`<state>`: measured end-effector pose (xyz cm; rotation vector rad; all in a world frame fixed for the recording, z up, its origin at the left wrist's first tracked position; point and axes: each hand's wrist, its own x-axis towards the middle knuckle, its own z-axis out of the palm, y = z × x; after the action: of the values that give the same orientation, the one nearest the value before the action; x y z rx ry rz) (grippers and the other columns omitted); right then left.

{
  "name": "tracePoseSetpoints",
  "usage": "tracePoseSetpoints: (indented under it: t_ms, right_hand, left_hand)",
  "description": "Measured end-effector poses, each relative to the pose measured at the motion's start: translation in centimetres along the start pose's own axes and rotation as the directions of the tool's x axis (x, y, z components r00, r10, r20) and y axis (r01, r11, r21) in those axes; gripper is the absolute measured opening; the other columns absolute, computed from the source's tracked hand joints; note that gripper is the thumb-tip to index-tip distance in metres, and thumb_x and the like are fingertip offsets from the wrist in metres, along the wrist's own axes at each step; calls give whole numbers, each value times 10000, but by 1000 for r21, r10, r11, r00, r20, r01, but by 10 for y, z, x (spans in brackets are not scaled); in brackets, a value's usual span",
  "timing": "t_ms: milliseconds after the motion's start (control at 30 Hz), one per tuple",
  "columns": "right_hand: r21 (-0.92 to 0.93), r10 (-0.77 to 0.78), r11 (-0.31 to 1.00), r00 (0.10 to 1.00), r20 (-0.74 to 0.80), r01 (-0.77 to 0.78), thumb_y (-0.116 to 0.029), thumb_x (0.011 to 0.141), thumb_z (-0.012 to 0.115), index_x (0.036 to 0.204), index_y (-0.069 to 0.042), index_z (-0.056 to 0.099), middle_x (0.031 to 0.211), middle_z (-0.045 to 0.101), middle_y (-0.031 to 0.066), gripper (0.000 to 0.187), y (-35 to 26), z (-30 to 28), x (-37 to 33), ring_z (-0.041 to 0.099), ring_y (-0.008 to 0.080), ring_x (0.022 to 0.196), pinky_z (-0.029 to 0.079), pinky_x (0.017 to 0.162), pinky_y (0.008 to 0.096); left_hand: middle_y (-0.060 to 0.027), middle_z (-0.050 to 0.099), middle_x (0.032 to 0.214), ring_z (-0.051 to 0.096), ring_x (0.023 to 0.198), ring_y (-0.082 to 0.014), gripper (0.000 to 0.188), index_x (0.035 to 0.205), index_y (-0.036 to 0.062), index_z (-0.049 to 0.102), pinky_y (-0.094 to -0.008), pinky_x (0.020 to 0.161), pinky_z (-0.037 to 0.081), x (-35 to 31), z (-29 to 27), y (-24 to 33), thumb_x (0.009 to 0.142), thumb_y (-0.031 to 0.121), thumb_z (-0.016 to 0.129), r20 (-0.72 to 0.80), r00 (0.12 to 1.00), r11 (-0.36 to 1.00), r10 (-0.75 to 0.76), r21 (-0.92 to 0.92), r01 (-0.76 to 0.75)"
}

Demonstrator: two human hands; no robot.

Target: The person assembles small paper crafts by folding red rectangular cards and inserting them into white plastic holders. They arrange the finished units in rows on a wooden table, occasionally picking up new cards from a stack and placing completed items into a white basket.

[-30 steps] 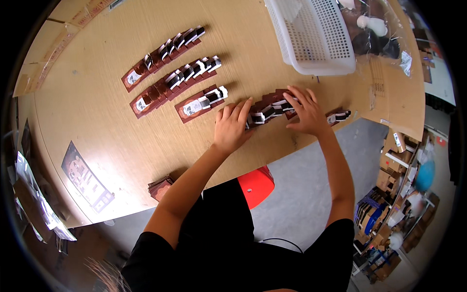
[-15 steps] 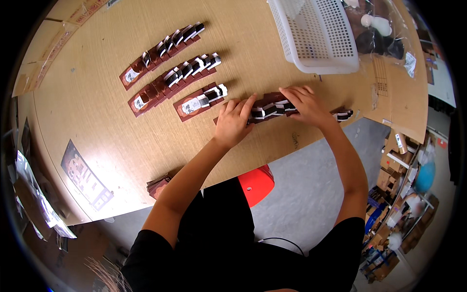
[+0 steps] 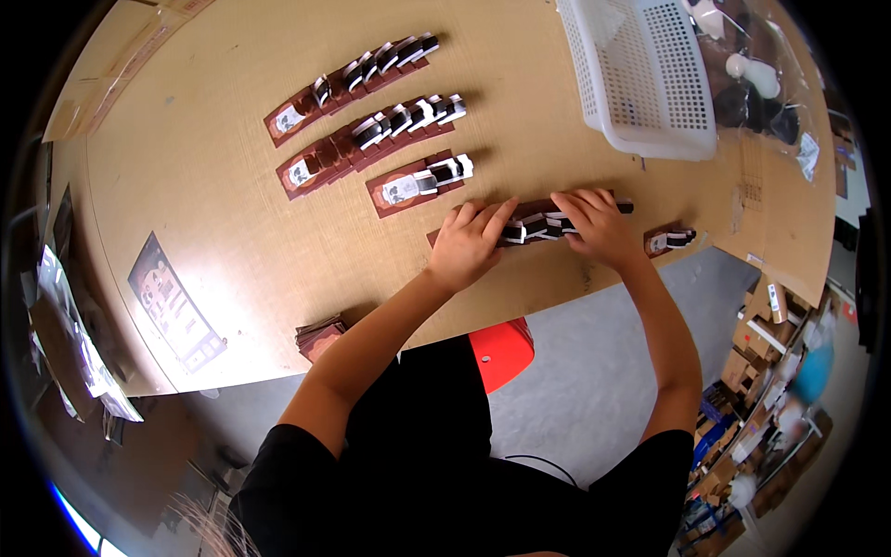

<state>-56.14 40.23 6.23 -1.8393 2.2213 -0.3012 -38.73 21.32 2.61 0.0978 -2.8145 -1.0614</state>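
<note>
A row of overlapping brown cards [image 3: 538,226] with black-and-white bands or folded pieces lies slantwise near the table's front edge. My left hand [image 3: 467,245] is closed over its left end, fingers bent across the cards. Round the right part of the same row my right hand [image 3: 599,228] is closed too, with the row's end poking out beyond it. Both hands hide much of the cards, and the exact kind of the black-and-white pieces cannot be made out. Just beyond my left hand rests a shorter brown card set [image 3: 399,189].
Two longer rows of similar cards, a far one [image 3: 288,117] and a nearer one [image 3: 302,173], lie further left. A small card set [image 3: 656,243] sits to the right. A card stack [image 3: 320,339] is by my left forearm. A white basket [image 3: 640,147] and clear bag [image 3: 789,93] stand far right.
The whole view has shifted, so the table things appear further right. Both hands stay on the card row, and more of its right end and of the small right-hand set shows.
</note>
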Motion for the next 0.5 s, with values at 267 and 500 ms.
tracePoseSetpoints:
  t_ms: [267,500]
  right_hand:
    - [-46,-79,996,994,-73,76,-64,649,611,1214,-50,507,1093,593,43,574,-34,14,20,537,199,993,384,860,386]
    - [26,25,999,997,-67,-24,-136,649,687,1213,-39,494,1202,519,73,603,-43,-5,18,491,246,1084,354,913,405]
  left_hand:
    - [-64,571,1131,476,1027,-257,778,1315,98,415,-375,865,399,-34,-25,-18,596,126,713,7,1000,1000,-30,-6,30]
    - [-99,488,1256,463,1067,-283,825,1335,101,386,-396,890,384,-48,-24,-22,589,114,739,16,996,995,-93,-43,94]
